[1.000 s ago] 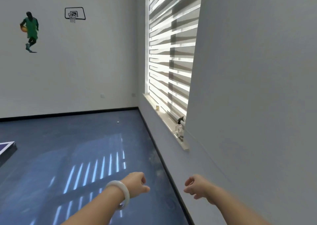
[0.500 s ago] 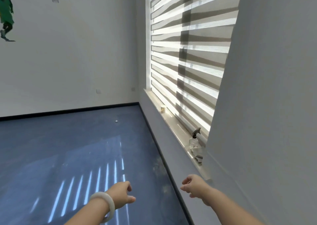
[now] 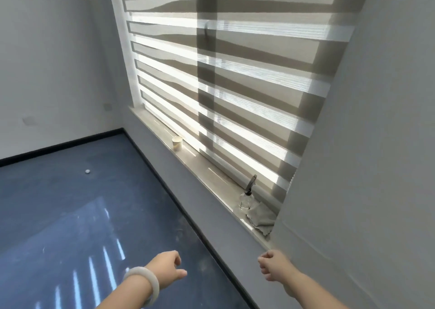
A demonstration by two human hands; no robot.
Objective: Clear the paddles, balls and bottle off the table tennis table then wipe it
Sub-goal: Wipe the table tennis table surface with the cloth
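A clear spray bottle with a dark trigger stands on the windowsill, near its right end. A grey cloth lies folded beside it, against the wall corner. A white ball sits on the blue floor at the left. My left hand, with a white bangle on the wrist, hangs loosely curled and holds nothing. My right hand is also loosely curled and empty, just below the sill's near end. The table tennis table is out of view.
A paper cup stands farther along the sill. Striped blinds cover the window. A grey wall juts out on the right. Sunlit stripes fall on the blue floor.
The view has swung right and closer to the window; the table's corner has left the frame. The spray bottle and cloth now appear larger and nearer. Both hands stay empty.
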